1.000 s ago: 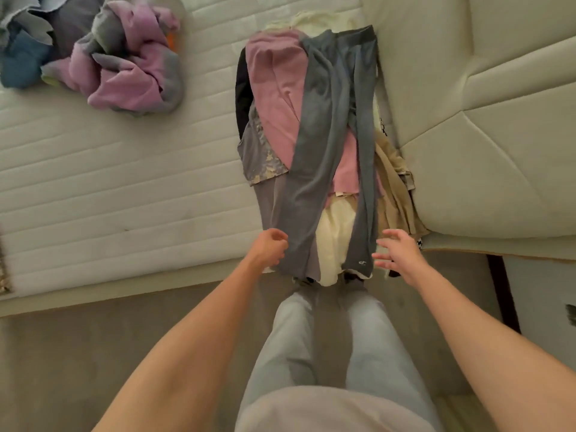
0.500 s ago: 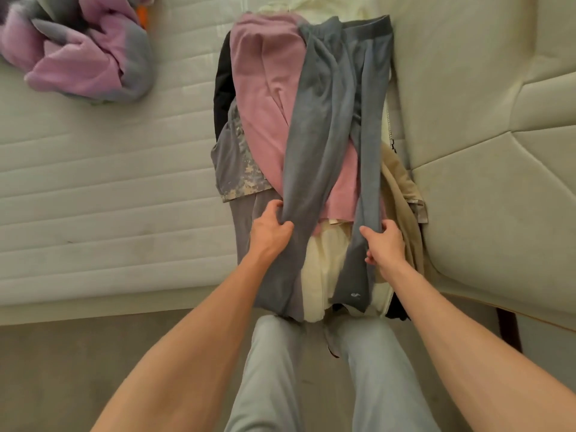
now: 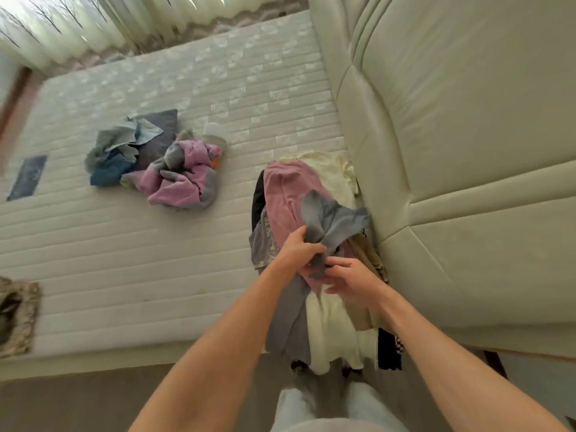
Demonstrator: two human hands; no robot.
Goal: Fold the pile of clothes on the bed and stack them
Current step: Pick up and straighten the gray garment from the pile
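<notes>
Grey leggings [image 3: 330, 222] are bunched and lifted above a stack of laid-out clothes [image 3: 290, 194] at the bed's right side: a pink top, a cream garment [image 3: 330, 325], a grey piece and a tan one. My left hand [image 3: 296, 251] grips the leggings from the left. My right hand [image 3: 355, 280] holds their lower end just below, fingers curled on the fabric. A loose pile of unfolded clothes [image 3: 162, 163], purple, grey and blue, lies in the middle of the mattress [image 3: 124, 260].
A padded cream headboard [image 3: 467, 151] rises right beside the stack. A camouflage-patterned garment [image 3: 15, 316] lies at the bed's left edge. Curtains [image 3: 93, 23] hang beyond the far side. My legs stand on the floor at the bed's near edge.
The leggings lay flat along the stack with a hand on each leg; now both hands have drawn together and gathered them up. The view has tilted up, showing more of the bed.
</notes>
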